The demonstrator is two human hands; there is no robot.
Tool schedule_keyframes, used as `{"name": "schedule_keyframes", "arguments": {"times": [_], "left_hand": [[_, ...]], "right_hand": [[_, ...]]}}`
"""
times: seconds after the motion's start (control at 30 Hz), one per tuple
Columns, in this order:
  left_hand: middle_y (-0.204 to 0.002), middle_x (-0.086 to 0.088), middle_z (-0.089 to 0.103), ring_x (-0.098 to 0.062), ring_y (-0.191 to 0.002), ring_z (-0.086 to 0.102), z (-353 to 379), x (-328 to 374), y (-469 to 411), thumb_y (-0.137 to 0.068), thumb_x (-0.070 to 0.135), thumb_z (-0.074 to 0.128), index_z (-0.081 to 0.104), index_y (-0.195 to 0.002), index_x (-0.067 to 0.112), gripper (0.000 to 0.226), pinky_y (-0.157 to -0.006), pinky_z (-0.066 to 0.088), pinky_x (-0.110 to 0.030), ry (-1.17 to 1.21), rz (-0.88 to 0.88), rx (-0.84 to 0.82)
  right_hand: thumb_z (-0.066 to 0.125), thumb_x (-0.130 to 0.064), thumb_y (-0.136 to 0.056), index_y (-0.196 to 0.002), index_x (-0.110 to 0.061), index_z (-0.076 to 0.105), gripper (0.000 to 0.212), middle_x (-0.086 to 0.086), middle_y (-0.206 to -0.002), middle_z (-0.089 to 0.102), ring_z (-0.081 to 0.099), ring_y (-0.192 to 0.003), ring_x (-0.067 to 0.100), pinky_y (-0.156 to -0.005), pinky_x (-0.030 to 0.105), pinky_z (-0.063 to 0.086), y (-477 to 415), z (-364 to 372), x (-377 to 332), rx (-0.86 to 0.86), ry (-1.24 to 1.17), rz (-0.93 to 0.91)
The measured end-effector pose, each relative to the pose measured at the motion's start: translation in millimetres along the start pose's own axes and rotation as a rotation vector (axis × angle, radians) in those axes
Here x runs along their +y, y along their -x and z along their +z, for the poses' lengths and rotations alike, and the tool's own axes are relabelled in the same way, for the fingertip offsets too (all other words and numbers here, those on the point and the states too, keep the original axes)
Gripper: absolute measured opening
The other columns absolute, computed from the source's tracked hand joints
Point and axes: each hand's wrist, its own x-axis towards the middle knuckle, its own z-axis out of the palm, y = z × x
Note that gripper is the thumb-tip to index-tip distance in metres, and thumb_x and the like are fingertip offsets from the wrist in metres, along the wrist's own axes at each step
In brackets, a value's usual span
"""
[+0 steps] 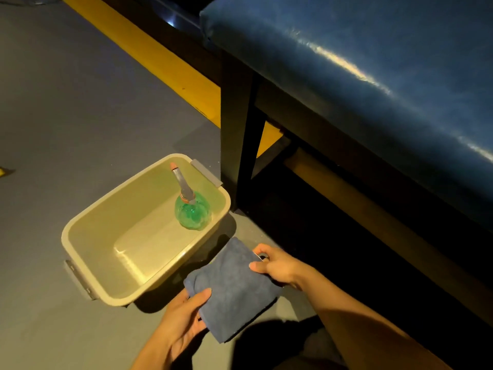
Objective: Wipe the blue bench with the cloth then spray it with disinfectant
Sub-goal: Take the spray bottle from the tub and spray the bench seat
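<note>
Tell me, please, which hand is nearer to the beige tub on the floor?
Left. The left hand holds the blue cloth just off the beige tub near corner; the right hand grips the cloth's far edge, farther from the tub.

The grey floor [66, 102] carries a cream rectangular plastic tub [88, 265] with grey side handles, and a yellow painted stripe [149, 52] runs across it. Beside the tub stands the dark wooden leg [237, 134] of the blue padded vinyl counter [373, 49].

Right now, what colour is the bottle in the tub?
Green spray bottle, seen in the head view.
</note>
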Motion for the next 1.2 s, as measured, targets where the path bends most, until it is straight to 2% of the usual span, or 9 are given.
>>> {"name": "schedule_keyframes", "arguments": {"times": [0.2, 0.33, 0.63, 0.73, 0.8, 0.9, 0.97, 1.1, 1.2], "left_hand": [[-0.097, -0.021, 0.065, -0.031, -0.072, 0.060, -3, -21, -10, -0.084, 0.003, 0.062, 0.059, -0.110, 0.003, 0.026, -0.058, 0.050, -0.034, -0.059, 0.070, 0.309], [-0.080, -0.019, 0.060, -0.029, -0.060, 0.051, -7, -31, -10, -0.084, 0.002, 0.061, 0.060, -0.094, 0.004, 0.010, -0.054, 0.043, -0.030, -0.041, 0.057, 0.438], [-0.064, -0.015, 0.051, -0.024, -0.050, 0.044, -21, -27, -12, -0.091, 0.005, 0.051, 0.053, -0.085, 0.003, 0.006, -0.043, 0.037, -0.025, -0.079, -0.111, 0.462], [-0.064, -0.015, 0.047, -0.024, -0.052, 0.044, -23, -18, -11, -0.088, 0.004, 0.048, 0.049, -0.090, -0.001, 0.006, -0.050, 0.037, -0.028, -0.165, -0.173, 0.491], [-0.080, -0.016, 0.053, -0.027, -0.060, 0.047, -16, -6, -8, -0.089, 0.011, 0.048, 0.053, -0.108, -0.006, 0.026, -0.053, 0.039, -0.028, -0.282, -0.186, 0.529], [-0.115, -0.015, 0.055, -0.031, -0.094, 0.055, 5, 16, 12, -0.090, 0.020, 0.052, 0.041, -0.134, 0.000, 0.050, -0.080, 0.047, -0.037, -0.477, -0.091, 0.505], [-0.128, -0.016, 0.056, -0.028, -0.109, 0.055, 23, 36, 38, -0.090, 0.023, 0.053, 0.052, -0.126, 0.006, 0.039, -0.093, 0.041, -0.037, -0.617, -0.017, 0.412], [-0.086, -0.013, 0.074, -0.019, -0.070, 0.067, 54, 95, 70, -0.093, 0.019, 0.049, 0.067, -0.085, 0.007, 0.023, -0.067, 0.050, -0.028, -0.428, 0.170, 0.134], [-0.076, -0.007, 0.067, -0.016, -0.068, 0.063, 53, 144, 42, -0.097, 0.018, 0.039, 0.059, -0.082, 0.010, 0.026, -0.067, 0.049, -0.028, -0.290, 0.436, 0.306]], "right_hand": [[0.050, -0.011, -0.092, -0.095, -0.017, 0.044, 0.009, -0.006, -0.072, 0.044, 0.042, -0.064, 0.008, -0.057, 0.021, 0.034, -22, 21, 7, 0.025, 0.201, -0.035], [0.046, -0.004, -0.089, -0.099, -0.013, 0.049, 0.013, -0.002, -0.072, 0.045, 0.044, -0.077, 0.018, -0.064, 0.029, 0.035, -32, 41, 9, 0.000, 0.223, -0.031], [0.044, -0.008, -0.094, -0.126, -0.007, 0.054, 0.034, 0.011, -0.131, 0.057, 0.053, -0.119, 0.025, -0.091, 0.028, 0.041, -34, 48, 12, -0.019, 0.297, 0.049], [0.043, -0.009, -0.094, -0.117, 0.003, 0.059, 0.031, 0.017, -0.117, 0.063, 0.055, -0.098, 0.023, -0.095, 0.038, 0.044, -38, 46, 10, 0.027, 0.289, 0.088], [0.042, -0.007, -0.092, -0.116, 0.008, 0.058, 0.032, 0.018, -0.100, 0.061, 0.045, -0.086, 0.019, -0.090, 0.040, 0.047, -41, 42, 5, 0.044, 0.308, 0.136], [0.040, -0.007, -0.093, -0.119, 0.002, 0.059, 0.033, 0.018, -0.119, 0.061, 0.056, -0.101, 0.024, -0.092, 0.034, 0.046, -43, 31, -14, 0.128, 0.342, 0.184], [0.039, -0.009, -0.093, -0.109, 0.000, 0.063, 0.030, 0.020, -0.118, 0.063, 0.058, -0.101, 0.027, -0.090, 0.035, 0.047, -40, 24, -33, 0.252, 0.288, 0.161], [0.038, -0.016, -0.092, -0.091, -0.007, 0.059, 0.023, 0.016, -0.097, 0.066, 0.063, -0.087, 0.028, -0.075, 0.039, 0.052, -20, 20, -85, 0.561, 0.101, -0.053], [0.038, -0.019, -0.096, -0.099, -0.007, 0.057, 0.022, 0.006, -0.093, 0.061, 0.059, -0.080, 0.017, -0.062, 0.028, 0.048, -3, 24, -124, 0.671, -0.027, -0.326]]}}
